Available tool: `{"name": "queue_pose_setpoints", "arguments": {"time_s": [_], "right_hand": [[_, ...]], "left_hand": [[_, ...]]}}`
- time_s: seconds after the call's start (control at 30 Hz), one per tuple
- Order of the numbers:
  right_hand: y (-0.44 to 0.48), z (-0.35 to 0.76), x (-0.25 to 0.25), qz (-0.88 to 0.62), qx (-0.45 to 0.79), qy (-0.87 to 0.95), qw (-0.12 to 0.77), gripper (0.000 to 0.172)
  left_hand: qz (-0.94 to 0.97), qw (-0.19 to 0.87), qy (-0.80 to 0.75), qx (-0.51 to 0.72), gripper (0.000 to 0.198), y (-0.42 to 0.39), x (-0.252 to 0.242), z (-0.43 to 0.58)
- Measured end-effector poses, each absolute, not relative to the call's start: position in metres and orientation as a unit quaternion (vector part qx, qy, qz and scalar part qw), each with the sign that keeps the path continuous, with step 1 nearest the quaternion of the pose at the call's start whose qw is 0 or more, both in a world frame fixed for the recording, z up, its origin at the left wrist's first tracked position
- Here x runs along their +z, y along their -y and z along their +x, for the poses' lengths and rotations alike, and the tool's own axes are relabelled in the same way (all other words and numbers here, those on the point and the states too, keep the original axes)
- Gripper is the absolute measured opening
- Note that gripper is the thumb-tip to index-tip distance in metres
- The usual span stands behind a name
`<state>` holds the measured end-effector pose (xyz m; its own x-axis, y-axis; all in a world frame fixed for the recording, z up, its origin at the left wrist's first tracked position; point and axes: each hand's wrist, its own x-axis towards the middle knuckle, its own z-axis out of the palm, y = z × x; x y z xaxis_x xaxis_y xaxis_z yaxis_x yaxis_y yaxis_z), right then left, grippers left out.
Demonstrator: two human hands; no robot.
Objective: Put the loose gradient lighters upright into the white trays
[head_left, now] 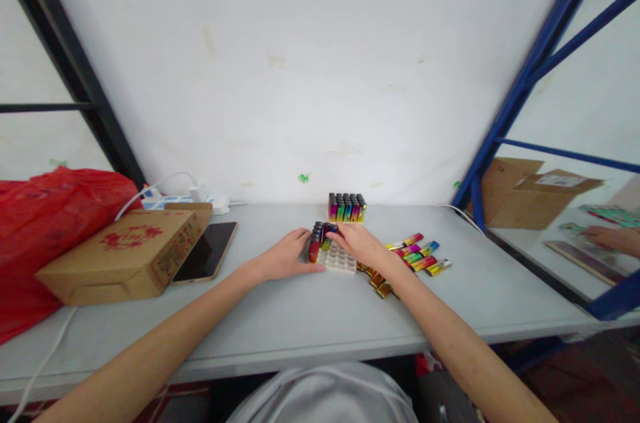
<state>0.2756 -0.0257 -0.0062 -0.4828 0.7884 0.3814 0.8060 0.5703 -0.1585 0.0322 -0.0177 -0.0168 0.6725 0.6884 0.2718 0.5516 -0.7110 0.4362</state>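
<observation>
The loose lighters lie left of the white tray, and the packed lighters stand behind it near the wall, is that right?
Not quite: the head view shows the loose lighters lying right of the white tray, not left. The packed lighters do stand behind it near the wall.

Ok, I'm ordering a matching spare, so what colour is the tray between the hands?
The tray is off-white, seen best in the head view.

The left forearm (185,336) reaches far and right, its hand (284,256) curved with thumb and fingers parted. The right forearm (440,316) angles far and left, the right hand's (356,242) fingers bent together.
</observation>
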Motion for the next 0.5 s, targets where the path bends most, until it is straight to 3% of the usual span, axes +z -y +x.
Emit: {"name": "queue_pose_setpoints", "arguments": {"time_s": [0.5], "right_hand": [[0.0318, 0.2777, 0.0043, -0.513, -0.008, 0.844, 0.155, 0.044]], "left_hand": [[0.900, 0.160, -0.347, 0.209, 0.071, 0.0178, -0.0152, 0.0318]]}}
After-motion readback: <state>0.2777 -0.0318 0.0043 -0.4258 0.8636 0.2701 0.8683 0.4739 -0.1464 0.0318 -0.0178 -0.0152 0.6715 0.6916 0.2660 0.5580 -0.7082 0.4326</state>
